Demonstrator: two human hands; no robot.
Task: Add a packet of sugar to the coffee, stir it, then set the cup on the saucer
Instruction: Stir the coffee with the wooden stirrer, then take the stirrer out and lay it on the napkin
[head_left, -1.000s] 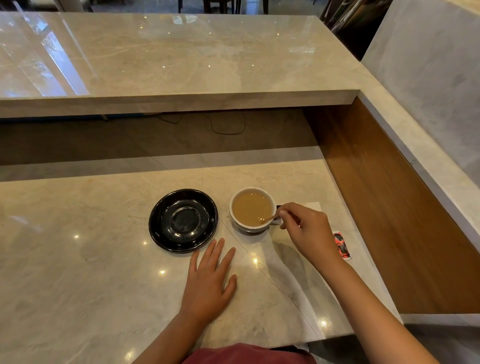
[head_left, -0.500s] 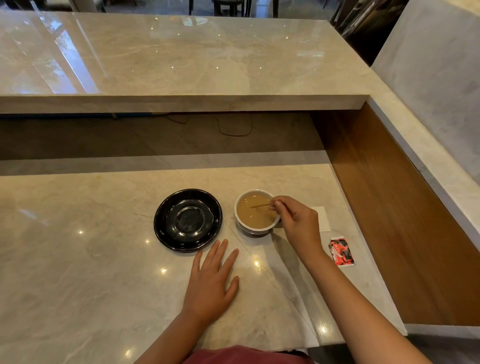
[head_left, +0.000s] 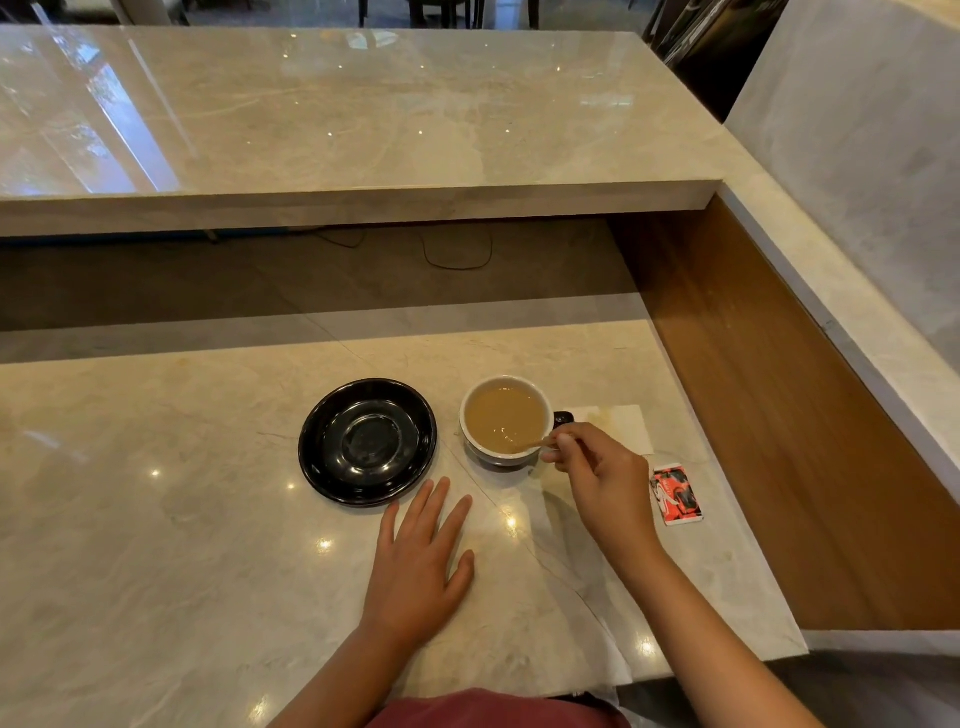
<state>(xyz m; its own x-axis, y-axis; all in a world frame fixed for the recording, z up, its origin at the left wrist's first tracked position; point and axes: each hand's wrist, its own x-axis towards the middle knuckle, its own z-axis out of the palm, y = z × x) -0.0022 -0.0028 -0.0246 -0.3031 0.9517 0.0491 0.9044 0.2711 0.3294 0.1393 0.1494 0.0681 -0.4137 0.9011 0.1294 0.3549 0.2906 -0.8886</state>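
Note:
A white cup (head_left: 506, 420) of light brown coffee stands on the marble counter, its dark handle pointing right. My right hand (head_left: 597, 478) pinches a thin wooden stirrer (head_left: 535, 444) whose tip dips into the coffee at the cup's near right. The black saucer (head_left: 367, 441) sits bare just left of the cup, not touching it. A red sugar packet (head_left: 676, 495) lies flat on the counter to the right of my right hand. My left hand (head_left: 422, 564) rests palm down, fingers spread, in front of the saucer.
A white napkin (head_left: 621, 426) lies behind my right hand, right of the cup. A raised marble ledge (head_left: 363, 202) runs across the back, and a wooden side panel (head_left: 769, 415) walls the right. The counter's right edge drops off past the packet.
My right hand has swung the stirrer from the cup's far side round to its near right side. The left hand, the saucer and the packet stay put.

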